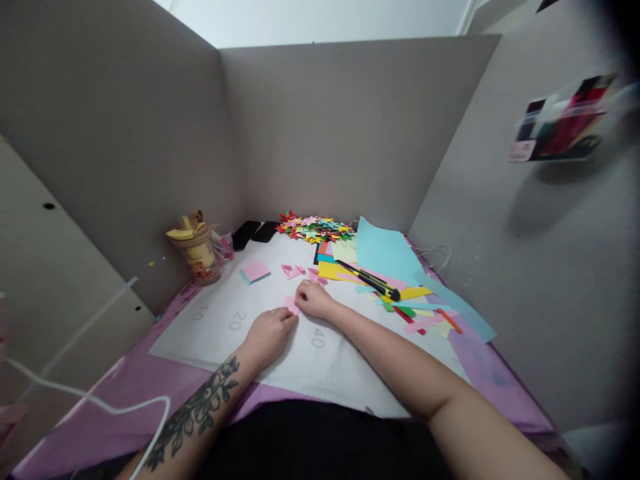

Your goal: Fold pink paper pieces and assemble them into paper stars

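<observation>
Between my two hands lies a small piece of pink paper (291, 304) on the white sheet (280, 357). My left hand (270, 333) has its fingers closed on the paper's lower edge. From the right, my right hand (314, 298) pinches the same paper at its upper right side. Several folded pink paper pieces (294, 271) sit just beyond my hands. A stack of pink and blue square papers (256, 270) rests to the upper left. My fingers hide part of the held paper, so its folds cannot be made out.
A heap of colourful paper stars (315, 228) lies at the back. Right of my hands are a utility knife (373, 280), paper strips (425, 322) and a large blue sheet (383, 250). A decorated cup (197, 250) stands left, near black phones (265, 232). Grey partitions (350, 127) surround the table.
</observation>
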`<state>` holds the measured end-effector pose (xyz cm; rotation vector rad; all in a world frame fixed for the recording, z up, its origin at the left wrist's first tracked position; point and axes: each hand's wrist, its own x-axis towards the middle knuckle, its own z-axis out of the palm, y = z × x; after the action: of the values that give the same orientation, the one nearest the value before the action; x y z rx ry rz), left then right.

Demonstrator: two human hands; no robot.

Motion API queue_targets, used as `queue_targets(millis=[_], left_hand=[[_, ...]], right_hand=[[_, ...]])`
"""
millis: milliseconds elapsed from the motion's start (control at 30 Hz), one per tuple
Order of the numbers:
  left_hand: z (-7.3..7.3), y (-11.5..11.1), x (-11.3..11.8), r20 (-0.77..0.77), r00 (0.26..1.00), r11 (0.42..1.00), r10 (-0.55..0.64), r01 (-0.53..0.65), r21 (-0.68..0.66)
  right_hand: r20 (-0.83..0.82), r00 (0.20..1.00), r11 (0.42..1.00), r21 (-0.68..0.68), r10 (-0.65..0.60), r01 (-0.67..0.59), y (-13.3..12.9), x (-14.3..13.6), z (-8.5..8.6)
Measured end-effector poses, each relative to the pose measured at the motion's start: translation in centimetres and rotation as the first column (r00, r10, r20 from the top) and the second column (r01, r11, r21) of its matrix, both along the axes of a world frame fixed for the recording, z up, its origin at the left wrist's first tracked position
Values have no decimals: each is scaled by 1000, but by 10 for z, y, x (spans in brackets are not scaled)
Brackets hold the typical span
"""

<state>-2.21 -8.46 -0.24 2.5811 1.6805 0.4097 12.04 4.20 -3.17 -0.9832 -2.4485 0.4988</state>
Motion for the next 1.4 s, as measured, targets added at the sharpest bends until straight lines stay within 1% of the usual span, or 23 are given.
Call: queue_targets(millis=[133,267,400,500,633,700,733,800,867,933,967,1033,1100,1167,1200,1267,1333,1400], left_hand=[[-1,3,0,-41,995,993,-89,92,69],[3,6,1,-50,989,990,-137,138,31],[11,3,4,-103,986,991,-132,131,-8],[15,-1,8,-131,984,993,-121,120,-12],[13,-5,11,-144,985,995,-94,92,-23],[9,-7,13,-147,987,998,-60,58,-18],[7,-8,13,-147,988,999,-42,40,-12],[4,-10,14,-147,989,1000,-13,13,-2],[3,-12,14,-151,989,1000,6,-6,4],[3,-14,14,-156,988,1000,12,-12,3],[4,-14,14,-158,987,1000,9,-9,-1],[7,-16,13,-161,987,1000,-10,7,-18],[9,-18,11,-151,988,999,-34,29,-39],[10,-19,5,-86,995,997,-41,36,-67],[9,-18,2,-22,999,996,-26,24,-84],[7,-14,-6,165,985,990,57,-35,-134],[4,-5,-13,347,919,976,185,-131,-174],[1,9,-18,455,854,965,254,-196,-173]], right_hand=[[46,999,1000,7,-10,10,-3,0,3],[100,992,995,61,-81,76,-7,2,9],[152,976,979,151,-159,136,-8,1,13],[160,967,967,193,-198,166,-3,-1,13],[116,960,954,192,-255,230,4,1,11],[73,964,953,188,-254,237,4,7,13],[47,973,958,191,-226,213,2,11,14],[-30,994,966,233,-104,108,-5,21,16],[-42,994,962,259,100,-86,-16,30,17],[-9,951,921,251,308,-296,-27,36,17],[0,931,905,234,365,-355,-31,37,17],[-10,912,894,204,409,-399,-37,39,15],[-26,911,897,189,412,-400,-38,40,15],[-30,909,896,185,415,-403,-37,40,15],[-29,910,897,183,414,-403,-37,40,15],[-22,911,898,181,411,-400,-36,41,16],[-15,915,902,180,402,-393,-37,42,16],[-14,919,906,177,394,-385,-37,42,16]])
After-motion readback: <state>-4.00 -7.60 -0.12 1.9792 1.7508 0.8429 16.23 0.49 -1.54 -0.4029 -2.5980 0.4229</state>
